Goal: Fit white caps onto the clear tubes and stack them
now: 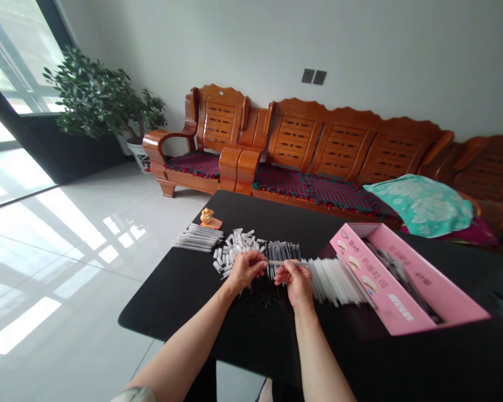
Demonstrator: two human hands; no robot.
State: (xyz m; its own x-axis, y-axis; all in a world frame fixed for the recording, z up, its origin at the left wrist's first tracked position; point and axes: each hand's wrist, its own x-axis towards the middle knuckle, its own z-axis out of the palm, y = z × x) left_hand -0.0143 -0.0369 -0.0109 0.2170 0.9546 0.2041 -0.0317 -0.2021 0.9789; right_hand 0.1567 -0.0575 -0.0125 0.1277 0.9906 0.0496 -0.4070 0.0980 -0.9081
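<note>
My left hand (248, 269) and my right hand (297, 281) pinch a slim, pale pen barrel (276, 262) between them, level above the table. Under and behind it lie thin dark pen refills (283, 250) in a row. White pen caps (237, 245) are heaped beyond my left hand. Small black pieces (263, 294) are scattered below, between my wrists. To the right of my right hand, translucent pen barrels (337, 282) lie side by side. Several whitish pens (198, 238) rest in a row at the far left. Whether anything sits inside the held barrel is too small to tell.
A pink box (402, 279) holding dark items stands on the black table (163, 296), right of the barrels. An orange duck-like figure (208, 216) sits near the far left edge. Beyond are a wooden sofa (293, 131), a teal cloth (423, 204) and a potted plant (96, 100).
</note>
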